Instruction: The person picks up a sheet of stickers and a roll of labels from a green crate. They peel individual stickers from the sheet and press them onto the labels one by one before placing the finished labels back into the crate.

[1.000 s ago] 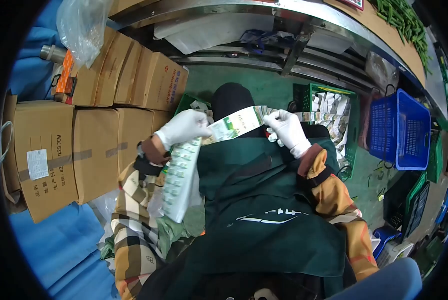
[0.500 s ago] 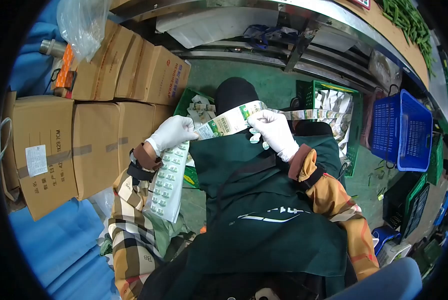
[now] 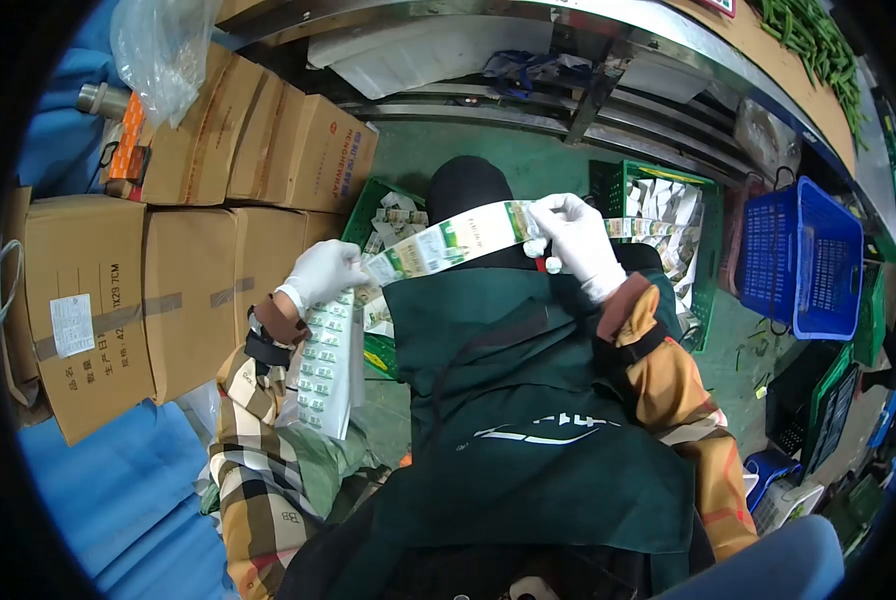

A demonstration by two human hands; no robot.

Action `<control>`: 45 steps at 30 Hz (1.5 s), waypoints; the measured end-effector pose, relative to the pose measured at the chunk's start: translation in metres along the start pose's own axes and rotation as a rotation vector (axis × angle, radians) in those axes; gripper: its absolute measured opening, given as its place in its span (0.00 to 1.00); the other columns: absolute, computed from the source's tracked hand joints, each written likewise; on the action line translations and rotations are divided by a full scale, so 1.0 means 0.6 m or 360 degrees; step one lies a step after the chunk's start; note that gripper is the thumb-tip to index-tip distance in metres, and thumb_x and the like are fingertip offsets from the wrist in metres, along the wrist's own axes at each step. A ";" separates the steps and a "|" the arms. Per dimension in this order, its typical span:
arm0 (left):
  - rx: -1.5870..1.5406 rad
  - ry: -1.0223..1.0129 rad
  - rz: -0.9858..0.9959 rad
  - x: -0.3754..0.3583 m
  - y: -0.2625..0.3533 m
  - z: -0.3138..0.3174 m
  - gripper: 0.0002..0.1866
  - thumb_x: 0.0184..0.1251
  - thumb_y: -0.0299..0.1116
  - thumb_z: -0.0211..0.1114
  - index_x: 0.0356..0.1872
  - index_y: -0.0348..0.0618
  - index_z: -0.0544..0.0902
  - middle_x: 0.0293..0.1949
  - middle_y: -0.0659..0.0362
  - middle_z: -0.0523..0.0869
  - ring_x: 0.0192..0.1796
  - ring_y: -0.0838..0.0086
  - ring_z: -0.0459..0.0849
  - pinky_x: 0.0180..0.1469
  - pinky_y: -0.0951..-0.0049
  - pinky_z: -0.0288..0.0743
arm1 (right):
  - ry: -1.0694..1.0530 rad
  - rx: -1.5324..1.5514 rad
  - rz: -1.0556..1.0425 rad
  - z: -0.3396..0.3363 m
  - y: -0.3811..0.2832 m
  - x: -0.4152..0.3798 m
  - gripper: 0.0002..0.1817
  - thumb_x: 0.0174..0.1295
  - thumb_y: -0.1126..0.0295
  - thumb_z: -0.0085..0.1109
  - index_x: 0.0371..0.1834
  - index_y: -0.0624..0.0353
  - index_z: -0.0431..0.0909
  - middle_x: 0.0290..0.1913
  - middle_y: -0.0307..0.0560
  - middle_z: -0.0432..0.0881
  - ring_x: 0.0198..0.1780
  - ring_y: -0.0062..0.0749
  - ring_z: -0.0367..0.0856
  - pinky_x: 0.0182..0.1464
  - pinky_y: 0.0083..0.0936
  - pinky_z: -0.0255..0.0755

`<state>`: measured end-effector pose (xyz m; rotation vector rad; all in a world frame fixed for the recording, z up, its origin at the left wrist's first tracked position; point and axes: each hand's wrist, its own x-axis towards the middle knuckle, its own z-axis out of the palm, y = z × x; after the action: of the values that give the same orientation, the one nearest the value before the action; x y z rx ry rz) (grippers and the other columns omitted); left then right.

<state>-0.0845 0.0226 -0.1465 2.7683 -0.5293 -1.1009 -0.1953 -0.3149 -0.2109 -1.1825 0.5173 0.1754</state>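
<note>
A strip of printed packets (image 3: 463,236) in white, green and yellow is stretched across my lap. My left hand (image 3: 323,273), in a white glove, pinches its left end. Below that hand hangs a sheet of small green-and-white stickers (image 3: 318,375), apparently held by the same hand. My right hand (image 3: 580,242), also gloved, grips the strip near its upper edge, fingers closed. A few small round stickers (image 3: 536,247) show at the right fingers. Past my right hand the strip continues to a green crate (image 3: 710,270) full of folded strips.
Another green crate (image 3: 380,350) with folded strips stands beyond my left hand. Cardboard boxes (image 3: 193,290) are stacked at left. A blue basket (image 3: 803,260) is at right, and a metal-framed table (image 3: 658,60) carries green vegetables (image 3: 813,50).
My right hand has moved right and slightly up along the strip. My left hand has shifted a little left, so a longer piece spans between them. The sticker sheet moved with it.
</note>
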 end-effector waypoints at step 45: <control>0.0109 -0.0023 -0.0341 -0.034 -0.143 0.073 0.11 0.52 0.38 0.74 0.25 0.43 0.83 0.24 0.52 0.85 0.30 0.59 0.85 0.38 0.63 0.77 | -0.0027 -0.0984 -0.0511 0.054 0.039 -0.002 0.16 0.64 0.67 0.60 0.53 0.59 0.71 0.29 0.44 0.79 0.31 0.32 0.82 0.36 0.28 0.75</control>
<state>-0.1044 0.1110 -0.1855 2.9334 -0.2813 -1.1656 -0.1961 -0.2762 -0.2207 -1.8469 0.2519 0.0677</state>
